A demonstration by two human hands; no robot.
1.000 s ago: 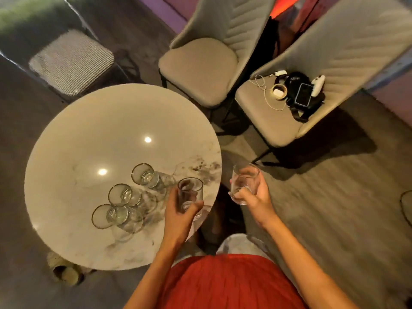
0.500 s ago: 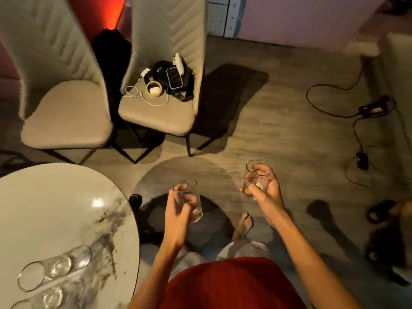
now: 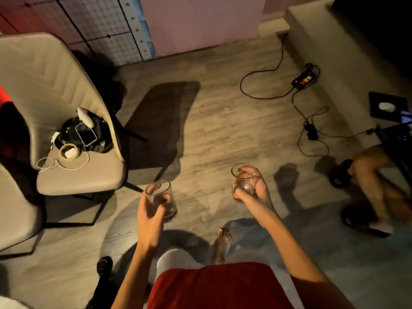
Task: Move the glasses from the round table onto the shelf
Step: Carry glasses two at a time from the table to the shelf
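Note:
My left hand (image 3: 151, 217) is wrapped around a clear drinking glass (image 3: 161, 198), held upright over the wooden floor. To its right, my right hand (image 3: 254, 195) grips a second clear glass (image 3: 243, 180), also upright and a little higher. Both glasses look empty. The round table shows only as a pale sliver (image 3: 9, 303) at the bottom left corner. No shelf is in view.
A beige chair (image 3: 73, 175) at the left carries a phone, tape roll and cables. Black cables and a power strip (image 3: 304, 80) lie on the floor at the upper right. Another person's leg in a black sandal (image 3: 370, 190) is at the right. My bare foot (image 3: 221, 244) is below.
The view has swung right, away from the round table, which has nearly left the frame. Both hands still carry their glasses, now over open floor. Another person's leg has come into view.

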